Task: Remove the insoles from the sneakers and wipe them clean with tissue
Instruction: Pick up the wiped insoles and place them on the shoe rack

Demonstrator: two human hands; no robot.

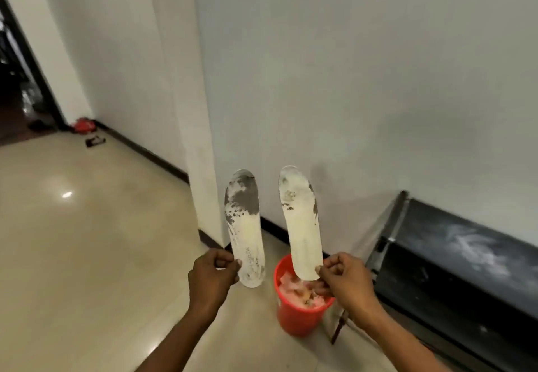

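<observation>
I hold two white insoles upright in front of me, toes up. My left hand [214, 272] pinches the heel end of the left insole [244, 226], which has a large grey worn patch near its toe. My right hand [345, 278] pinches the heel of the right insole [301, 220], which is paler with small grey marks. No sneakers or tissue show in the head view.
A red bucket [294, 317] with pinkish scraps inside stands on the beige tiled floor [87, 255] just below my right hand. A black bench [454, 269] runs along the wall at right. A white wall corner [203, 168] stands behind the insoles. Red and dark items [84, 125] lie by a doorway far left.
</observation>
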